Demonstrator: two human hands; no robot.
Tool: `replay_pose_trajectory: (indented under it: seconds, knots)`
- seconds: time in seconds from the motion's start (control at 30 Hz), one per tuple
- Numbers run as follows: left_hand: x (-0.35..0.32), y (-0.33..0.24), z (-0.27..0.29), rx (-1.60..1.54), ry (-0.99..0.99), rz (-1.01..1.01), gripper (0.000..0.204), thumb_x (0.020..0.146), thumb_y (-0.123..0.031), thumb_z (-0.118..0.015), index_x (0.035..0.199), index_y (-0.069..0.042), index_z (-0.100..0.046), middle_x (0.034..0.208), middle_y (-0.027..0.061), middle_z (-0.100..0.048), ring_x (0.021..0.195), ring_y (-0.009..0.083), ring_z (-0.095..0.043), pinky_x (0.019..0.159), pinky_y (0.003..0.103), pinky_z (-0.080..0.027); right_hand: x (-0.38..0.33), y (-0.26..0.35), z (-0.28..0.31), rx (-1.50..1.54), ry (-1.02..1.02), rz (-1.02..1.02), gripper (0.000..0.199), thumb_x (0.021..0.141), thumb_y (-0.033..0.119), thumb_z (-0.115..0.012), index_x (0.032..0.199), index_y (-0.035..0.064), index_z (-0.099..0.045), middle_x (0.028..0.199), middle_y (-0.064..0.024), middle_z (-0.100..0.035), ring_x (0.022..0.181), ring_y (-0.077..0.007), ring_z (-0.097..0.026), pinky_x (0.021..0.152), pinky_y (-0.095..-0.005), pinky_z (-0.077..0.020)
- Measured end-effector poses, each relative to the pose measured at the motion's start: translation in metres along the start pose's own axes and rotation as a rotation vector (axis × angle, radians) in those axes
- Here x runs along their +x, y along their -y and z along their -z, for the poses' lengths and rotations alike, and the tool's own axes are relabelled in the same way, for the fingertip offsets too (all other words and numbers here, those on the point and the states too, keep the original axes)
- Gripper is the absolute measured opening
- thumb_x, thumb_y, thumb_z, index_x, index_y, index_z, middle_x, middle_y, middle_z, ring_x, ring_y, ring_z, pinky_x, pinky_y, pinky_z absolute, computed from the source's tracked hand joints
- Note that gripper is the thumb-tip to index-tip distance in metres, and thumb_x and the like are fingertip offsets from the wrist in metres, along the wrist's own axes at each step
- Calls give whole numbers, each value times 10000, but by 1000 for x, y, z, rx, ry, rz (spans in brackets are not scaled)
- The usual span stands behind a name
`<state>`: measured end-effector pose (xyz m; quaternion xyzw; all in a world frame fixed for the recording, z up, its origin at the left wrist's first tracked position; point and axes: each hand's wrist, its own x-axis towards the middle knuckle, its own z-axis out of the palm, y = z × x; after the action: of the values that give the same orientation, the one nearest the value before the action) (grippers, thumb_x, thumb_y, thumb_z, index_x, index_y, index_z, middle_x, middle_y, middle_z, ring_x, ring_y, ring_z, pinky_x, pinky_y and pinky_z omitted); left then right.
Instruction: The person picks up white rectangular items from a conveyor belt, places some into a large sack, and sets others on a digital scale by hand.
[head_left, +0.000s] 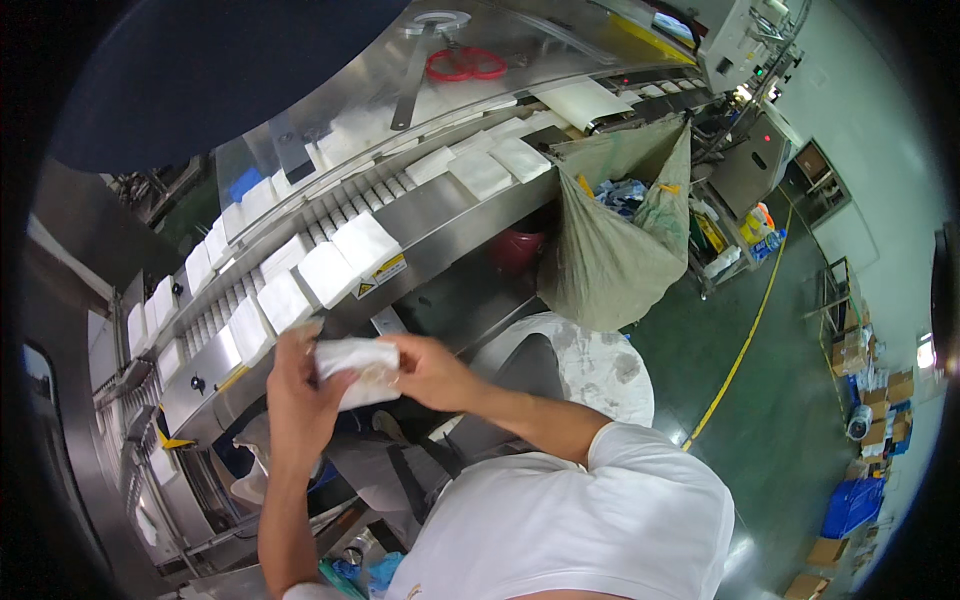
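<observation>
Between my two hands, close to the front edge of the conveyor, is a small white tissue stack [358,358], partly covered by my fingers. My left hand [302,392] closes round its left end, with the thumb across the near side. My right hand [428,372] pinches the right end, where something clear like film shows. Just beyond my hands, white tissue stacks [284,300] lean in a row along the conveyor's near rail. Two further stacks [364,240] lie to the right of them.
The metal roller conveyor [345,208] runs from lower left to upper right. Red-handled scissors [466,64] and a metal ruler [412,95] lie on the cover behind it. A cloth bag [615,245] hangs at the right, above a round white stool [605,375]. Boxes line the far right wall.
</observation>
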<state>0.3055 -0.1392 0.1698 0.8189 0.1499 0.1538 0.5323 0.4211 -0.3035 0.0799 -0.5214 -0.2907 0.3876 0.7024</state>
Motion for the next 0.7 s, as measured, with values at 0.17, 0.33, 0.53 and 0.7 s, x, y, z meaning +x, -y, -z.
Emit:
replay_pose_trajectory:
  seconds: [0.17, 0.33, 0.53, 0.7]
  knots:
    - [78, 11, -36, 94, 3, -140, 752, 820, -88, -884, 1429, -10, -448, 876, 151, -697, 778, 223, -709, 715, 336, -555, 23, 13, 66, -149, -186, 79, 336, 1005, 132, -705, 1315, 21, -639, 1166, -35, -719, 1025, -102, -675, 886, -299, -561]
    - [136, 35, -48, 324, -260, -437, 898, 780, -325, -923, 1433, 56, -440, 1178, 249, -651, 1036, 398, -679, 867, 449, -560, 96, 42, 117, -14, -459, 143, 275, 986, 112, -690, 1176, -84, -659, 1002, -131, -748, 762, -175, -727, 682, -299, -603]
    - [148, 56, -56, 673, -178, -603, 684, 733, -227, -908, 1266, 60, -590, 1218, 253, -618, 1138, 441, -606, 1009, 511, -480, 157, 26, 135, -184, -541, 197, 407, 995, 186, -699, 1233, -125, -587, 1093, -184, -705, 881, -227, -725, 731, -337, -644]
    - [164, 101, -74, 778, -117, -592, 378, 787, -184, -765, 1094, 12, -664, 1217, 231, -634, 1219, 417, -567, 1107, 515, -420, 158, 13, 156, -846, -626, 61, 536, 1001, 274, -692, 1340, -109, -534, 1132, -222, -670, 891, -274, -722, 765, -388, -633]
